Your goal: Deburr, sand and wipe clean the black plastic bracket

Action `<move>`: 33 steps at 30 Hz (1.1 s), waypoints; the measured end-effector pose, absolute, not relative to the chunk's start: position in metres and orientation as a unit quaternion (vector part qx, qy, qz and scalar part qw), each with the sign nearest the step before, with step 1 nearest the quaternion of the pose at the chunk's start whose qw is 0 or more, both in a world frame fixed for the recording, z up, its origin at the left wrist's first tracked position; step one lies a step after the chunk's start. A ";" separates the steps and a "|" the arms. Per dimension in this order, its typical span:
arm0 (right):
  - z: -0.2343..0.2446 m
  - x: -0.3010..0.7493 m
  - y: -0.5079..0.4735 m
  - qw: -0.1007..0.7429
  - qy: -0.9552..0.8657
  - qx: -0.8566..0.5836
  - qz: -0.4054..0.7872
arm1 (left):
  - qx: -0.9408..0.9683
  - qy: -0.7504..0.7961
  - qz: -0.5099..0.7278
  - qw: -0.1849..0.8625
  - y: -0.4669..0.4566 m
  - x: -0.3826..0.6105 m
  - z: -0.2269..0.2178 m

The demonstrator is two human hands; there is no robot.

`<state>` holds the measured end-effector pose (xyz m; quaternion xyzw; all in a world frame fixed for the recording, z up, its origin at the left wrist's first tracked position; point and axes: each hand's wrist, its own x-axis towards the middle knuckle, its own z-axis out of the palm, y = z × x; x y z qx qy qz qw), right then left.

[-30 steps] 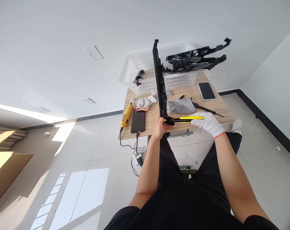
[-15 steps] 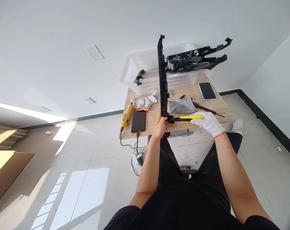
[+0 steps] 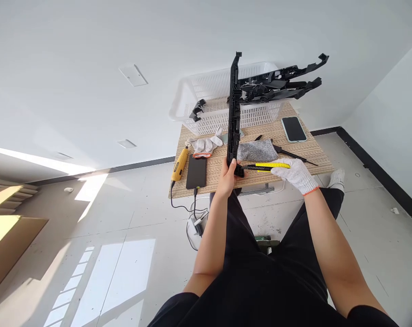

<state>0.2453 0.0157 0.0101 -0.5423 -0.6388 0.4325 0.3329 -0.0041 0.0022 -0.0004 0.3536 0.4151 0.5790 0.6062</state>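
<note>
Left hand [image 3: 227, 178] fingers closed round black strip [image 3: 233, 113], near end over table [image 3: 313, 150]; gloved right hand [image 3: 292, 175] grips yellow knife [image 3: 269, 166], blade [image 3: 249, 167] at that end; likely trimming; calls for steady hold.

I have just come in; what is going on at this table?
The bare left hand holds a long black part by its near end. The gloved right hand holds a yellow cutter, its blade close to that end; whether it touches is hard to tell. More black parts stick out of a white basket.
</note>
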 end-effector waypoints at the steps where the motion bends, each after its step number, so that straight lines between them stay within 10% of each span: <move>1: 0.010 0.245 0.016 0.340 -0.631 -0.553 0.426 | 0.357 0.420 0.575 0.605 0.002 -0.005 0.000; 33: 0.009 0.232 0.016 0.307 -0.652 -0.530 0.448 | 0.335 0.382 0.574 0.642 0.007 -0.004 -0.003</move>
